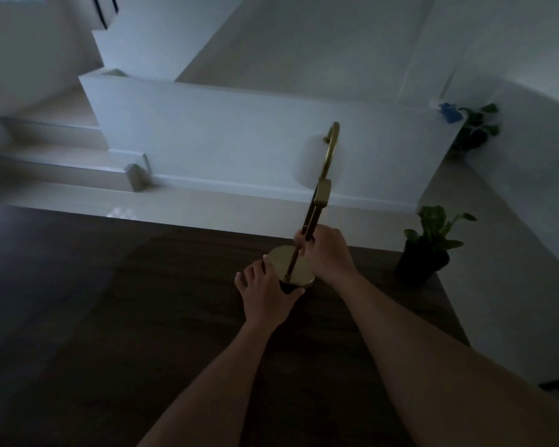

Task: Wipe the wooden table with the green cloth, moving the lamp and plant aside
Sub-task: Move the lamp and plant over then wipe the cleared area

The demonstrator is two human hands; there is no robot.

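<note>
A brass lamp (pixel 320 195) with a round base and a curved neck stands on the dark wooden table (pixel 142 317), right of centre near the far edge. My right hand (pixel 328 253) is closed around the lamp's thin stem just above the base. My left hand (pixel 265 291) grips the near left rim of the round base. A small green plant (pixel 428 243) in a black pot sits at the table's far right corner, apart from both hands. No green cloth is in view.
Beyond the table's far edge a pale floor leads to a low white wall and steps at the left. A second plant (pixel 475 130) and a blue object (pixel 450 112) sit on a ledge at the far right.
</note>
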